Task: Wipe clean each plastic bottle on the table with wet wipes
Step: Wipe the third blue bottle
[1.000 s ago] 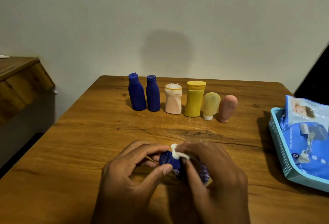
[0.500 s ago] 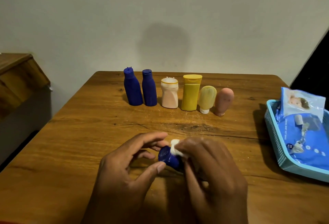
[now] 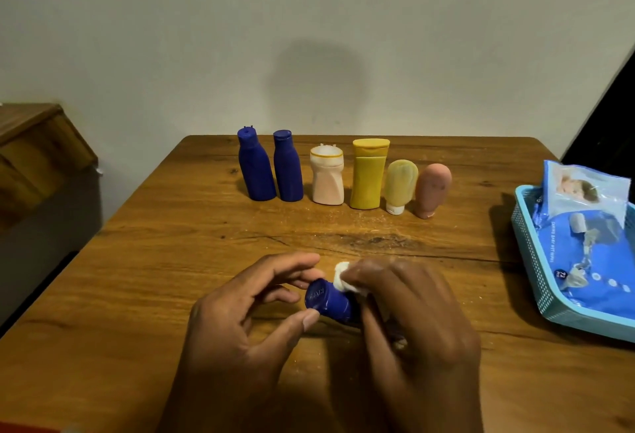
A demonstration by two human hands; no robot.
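Note:
A small dark blue bottle [image 3: 328, 300] lies on its side over the near part of the wooden table [image 3: 154, 278], cap end pointing left. My left hand [image 3: 247, 322] pinches its cap end between thumb and fingers. My right hand [image 3: 415, 326] wraps the bottle's body and presses a crumpled white wet wipe [image 3: 343, 279] onto it; most of the body is hidden under that hand. Further back stands a row of bottles: two dark blue bottles [image 3: 256, 166] [image 3: 288, 166], a pale pink bottle [image 3: 327, 176], a yellow bottle [image 3: 368, 174], a pale yellow tube [image 3: 399, 185] and a pink tube [image 3: 432, 190].
A turquoise basket [image 3: 529, 254] at the table's right edge holds a blue wet-wipes pack [image 3: 598, 260] and a lighter pack on top. A wooden cabinet [image 3: 37, 154] stands off to the left. A grey wall runs behind the table.
The view has tilted down a little, so the row sits higher. My left fingers have opened and shifted toward the cap end, baring the cap; the wipe stays pressed on the bottle.

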